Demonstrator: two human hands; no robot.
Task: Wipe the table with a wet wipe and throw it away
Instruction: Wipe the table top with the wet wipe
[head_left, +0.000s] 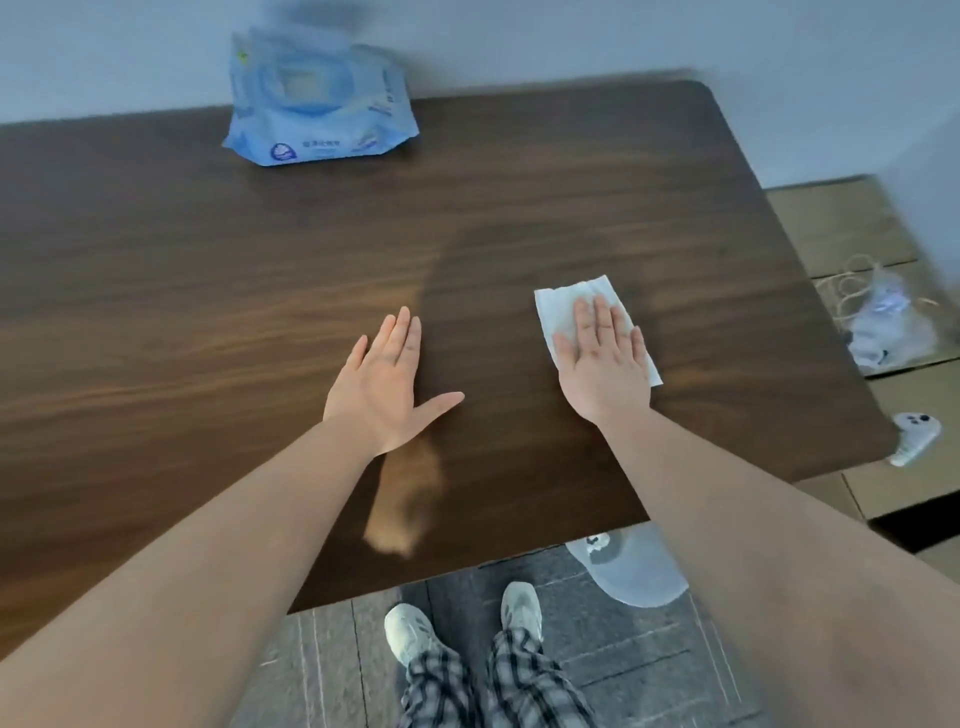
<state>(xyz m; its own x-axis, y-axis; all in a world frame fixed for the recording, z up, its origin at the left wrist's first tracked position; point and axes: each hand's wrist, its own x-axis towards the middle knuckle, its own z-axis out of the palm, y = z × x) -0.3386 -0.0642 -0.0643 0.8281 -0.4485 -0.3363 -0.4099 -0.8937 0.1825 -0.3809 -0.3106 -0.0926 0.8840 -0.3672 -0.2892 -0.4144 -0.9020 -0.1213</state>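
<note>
A white wet wipe (558, 309) lies spread flat on the dark wooden table (208, 291), right of the middle. My right hand (605, 358) presses flat on top of it, fingers together and stretched out, covering its near half. My left hand (387, 382) rests palm down on the bare wood a little to the left, fingers extended, thumb out, holding nothing. A duller, damp-looking streak shows on the wood between and beyond the two hands.
A blue pack of wet wipes (319, 101) stands at the table's far edge by the wall. A bin with a clear bag (631, 574) sits on the floor under the near right edge. A white controller (917, 436) and cardboard boxes (852, 223) lie to the right.
</note>
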